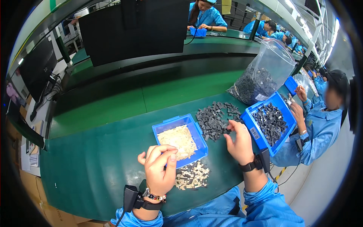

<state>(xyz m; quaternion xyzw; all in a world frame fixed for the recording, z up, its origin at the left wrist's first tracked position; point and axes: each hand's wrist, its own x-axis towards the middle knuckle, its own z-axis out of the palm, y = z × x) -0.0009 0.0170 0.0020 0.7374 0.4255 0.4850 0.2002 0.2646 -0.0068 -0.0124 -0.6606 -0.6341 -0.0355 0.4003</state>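
Note:
My left hand [159, 169] is over the near left edge of a blue bin [205, 148] filled with small cream strips [180, 139]. Its thumb and fingertips are drawn together; whatever they pinch is too small to make out. Just below that bin, a loose heap of mixed cream and black pieces [193, 176] lies on the green table. My right hand [241, 144] reaches to the right edge of a spread of small black pieces [214, 122]. Thumb and index finger are apart there, with nothing visible between them.
Right of my right hand stands another blue bin [256, 132] of black parts. Behind it sits a large clear plastic bag [257, 81] of dark parts. A black monitor [134, 32] hangs over the far side. A co-worker in blue [321, 121] works close on the right.

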